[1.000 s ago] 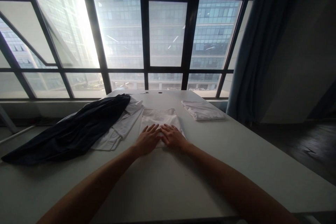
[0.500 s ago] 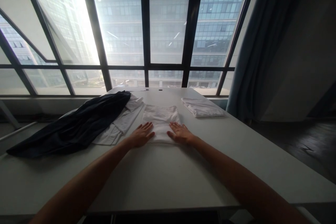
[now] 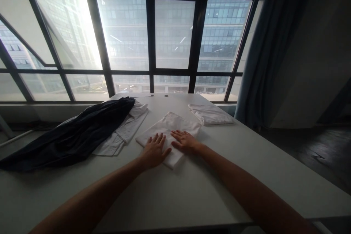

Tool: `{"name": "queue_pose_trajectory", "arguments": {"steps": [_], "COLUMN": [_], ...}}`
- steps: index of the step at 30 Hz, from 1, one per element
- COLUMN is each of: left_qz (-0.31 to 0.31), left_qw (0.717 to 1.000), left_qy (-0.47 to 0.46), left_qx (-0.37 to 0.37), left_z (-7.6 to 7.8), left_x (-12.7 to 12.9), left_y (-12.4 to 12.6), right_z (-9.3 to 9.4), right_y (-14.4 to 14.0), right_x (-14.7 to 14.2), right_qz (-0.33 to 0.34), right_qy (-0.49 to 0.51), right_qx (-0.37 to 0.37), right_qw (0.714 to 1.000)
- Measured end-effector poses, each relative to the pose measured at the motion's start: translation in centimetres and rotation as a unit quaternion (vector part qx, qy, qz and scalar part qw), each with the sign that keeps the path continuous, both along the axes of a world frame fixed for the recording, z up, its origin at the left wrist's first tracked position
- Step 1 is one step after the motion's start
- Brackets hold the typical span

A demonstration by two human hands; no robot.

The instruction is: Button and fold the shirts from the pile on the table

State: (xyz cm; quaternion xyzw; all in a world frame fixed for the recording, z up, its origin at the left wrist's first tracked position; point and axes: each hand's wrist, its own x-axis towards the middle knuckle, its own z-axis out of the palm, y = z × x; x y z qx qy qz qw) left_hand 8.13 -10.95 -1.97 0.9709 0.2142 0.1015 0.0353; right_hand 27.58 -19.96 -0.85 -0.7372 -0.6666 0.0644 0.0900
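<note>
- folded white cloth [image 3: 170,131] lies on the desk [image 3: 192,190], turned at an angle so one corner points toward the person; only one head view is given.
- left hand [image 3: 154,150] rests flat on the near left part of that cloth, fingers [image 3: 158,139] spread and laid out straight, pinching nothing.
- right hand [image 3: 186,141] rests flat on the cloth's right part, just beside the left hand, its fingers stretched out and slightly apart, gripping nothing.
- two hands in all, both the person's own, with two bare forearms reaching in from the bottom edge.
- one second folded white cloth [image 3: 210,114] lies farther off to the right, apart from the first.
- one dark garment [image 3: 74,135] sprawls at the left, partly over one white shirt [image 3: 123,133].
- three white pieces and one dark piece are counted on the desk.
- one curtain [image 3: 263,51] hangs at the right of the window [image 3: 172,33].
</note>
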Motion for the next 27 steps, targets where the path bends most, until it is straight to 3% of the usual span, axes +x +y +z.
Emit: {"name": "queue_pose_trajectory", "arguments": {"steps": [5,10,16,19,21,24,27], "left_qz": [0.0,-0.007,-0.118,-0.113,-0.096,-0.107,-0.118], "left_qw": [1.0,1.0,0.993,0.993,0.994,0.991,0.992], "left_qy": [0.007,0.009,0.03,0.009,-0.038,-0.073,-0.039], "left_qx": [-0.004,-0.009,-0.012,-0.032,-0.033,-0.015,-0.016], "left_z": [0.3,0.3,1.5,2.0,1.9,1.3,0.5], "left_x": [-0.3,-0.1,-1.7,-2.2,-1.9,-1.1,-0.7], "left_y": [0.5,0.2,4.9,6.9,6.6,5.0,4.0], "right_z": [-0.2,-0.7,2.8,4.4,4.4,2.9,1.0], "right_y": [0.7,0.7,-1.4,-2.1,-1.9,-0.8,0.4], "right_x": [4.4,6.2,4.7,2.4,0.5,-1.9,-2.0], "right_qz": [-0.103,-0.15,-0.214,-0.246,-0.231,-0.137,-0.035], "right_qy": [-0.007,-0.044,-0.112,-0.117,-0.122,-0.106,-0.052], "right_qx": [-0.039,0.005,-0.021,-0.042,0.007,0.103,0.057], "right_qw": [0.994,0.988,0.97,0.961,0.965,0.98,0.996]}}
